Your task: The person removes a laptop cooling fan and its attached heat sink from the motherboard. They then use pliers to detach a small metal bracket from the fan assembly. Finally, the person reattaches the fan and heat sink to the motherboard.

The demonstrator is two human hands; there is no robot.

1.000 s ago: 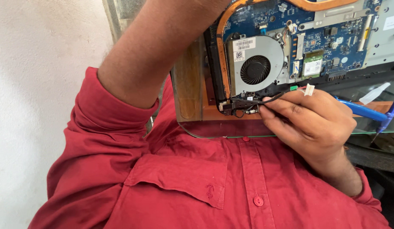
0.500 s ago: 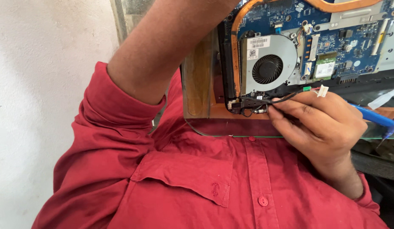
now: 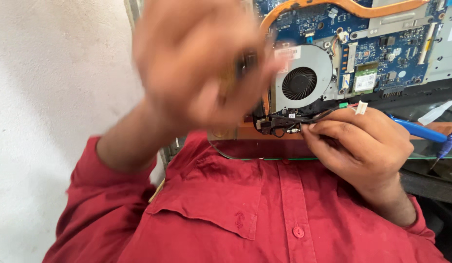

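right hand closed, fingertips pinching a small black cable with a metal-tipped jack at the near edge of the opened laptop. cable runs from the pinch right toward a white plug with red and black leads, lying just above the knuckles, and left toward the dark bracket at the near left corner of the chassis.

judged handling: cable thin, limp, very light; leads fine and easy to shear at the plug. best held by the jack body or the plug housing, never by the bare wire. jack likely stiff and small, apt to slip from fingertips.

left hand raised close to the camera, badly blurred; seems curled around something dark, but grip cannot be told, nor what the thing is.

outward: round grey fan just far of the pinch, touching the cable run. copper heat pipe arcs from the fan to the far right. blue board right of the fan, small green card beside it. board parts look fragile, better kept clear of.

laptop rests on a glass sheet over brown wood. blue-handled tool lies right of the right hand, a second blue tool at the right edge. red shirt fills the near field; pale wall at left.
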